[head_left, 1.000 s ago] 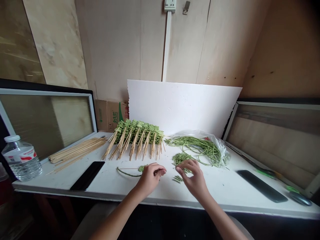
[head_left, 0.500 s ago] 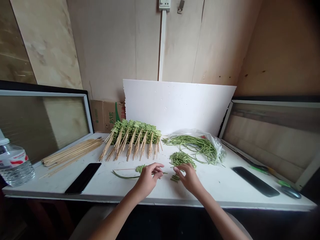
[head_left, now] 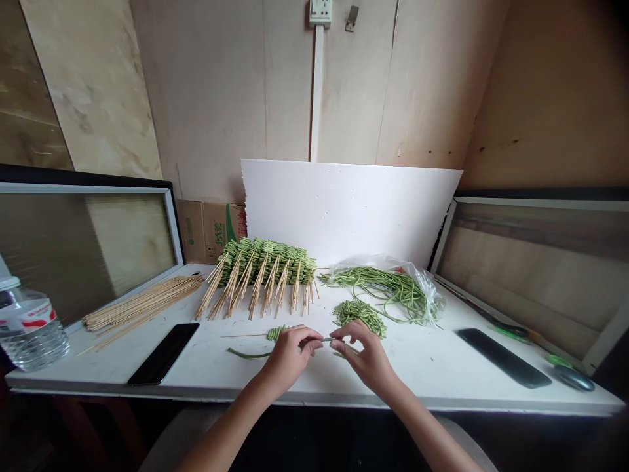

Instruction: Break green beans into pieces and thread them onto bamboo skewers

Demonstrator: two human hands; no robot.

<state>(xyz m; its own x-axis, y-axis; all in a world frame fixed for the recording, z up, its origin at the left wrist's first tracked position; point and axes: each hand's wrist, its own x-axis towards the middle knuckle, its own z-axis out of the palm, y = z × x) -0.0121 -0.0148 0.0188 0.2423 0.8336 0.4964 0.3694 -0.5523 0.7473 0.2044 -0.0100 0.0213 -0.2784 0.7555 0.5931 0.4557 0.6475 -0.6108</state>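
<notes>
While a green bean (head_left: 248,356) is pinched between thumb and fingers by the left hand (head_left: 292,347) and right hand (head_left: 361,347) over the table (head_left: 442,367), ragged tearing could be caused by twisting.

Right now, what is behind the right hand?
Behind the right hand is a pile of short green bean pieces. The hand covers part of its near edge, which cannot be seen.

soft light in here, white board (head_left: 354,210) brightest, right-hand wall (head_left: 555,98) in brown shade, deep gloom beneath the tabletop (head_left: 442,367), 2 side panels (head_left: 540,262) hazy, outer edges stretched
</notes>
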